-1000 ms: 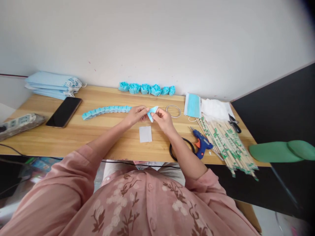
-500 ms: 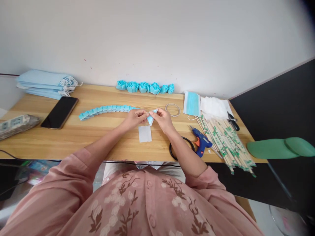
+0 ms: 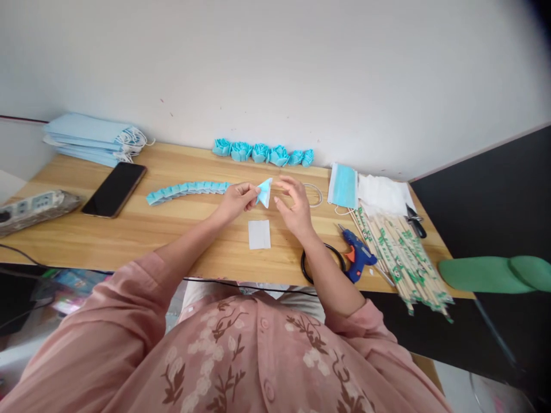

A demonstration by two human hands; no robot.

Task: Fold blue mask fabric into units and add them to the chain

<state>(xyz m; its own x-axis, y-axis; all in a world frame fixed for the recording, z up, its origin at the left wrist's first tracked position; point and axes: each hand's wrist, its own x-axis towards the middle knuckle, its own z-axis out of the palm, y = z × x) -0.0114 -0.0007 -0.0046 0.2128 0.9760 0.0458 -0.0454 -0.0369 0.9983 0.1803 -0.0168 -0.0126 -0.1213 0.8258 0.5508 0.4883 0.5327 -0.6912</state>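
Observation:
My left hand (image 3: 240, 199) pinches a small folded blue-and-white petal of mask fabric (image 3: 264, 193) above the table. Just to its right, my right hand (image 3: 296, 203) is apart from the petal, fingers spread and holding nothing. On the wood below lies a flat pale square of fabric (image 3: 259, 234). Left of the left hand runs a curved row of overlapping folded blue petals (image 3: 186, 191), its right end partly behind that hand. Several blue fabric roses (image 3: 260, 152) stand in a line at the wall.
At the left are stacked masks (image 3: 88, 137), a phone (image 3: 114, 189) and a power strip (image 3: 37, 207). Right of me lie a pale ring (image 3: 320, 196), a blue glue gun (image 3: 358, 253), a single mask (image 3: 343, 184), wrapped chopsticks (image 3: 400, 258) and a green bottle (image 3: 477, 274).
My right hand has let go of the folded petal and opened away to the right. The left hand still holds the petal, now turned sideways. The view has shifted slightly.

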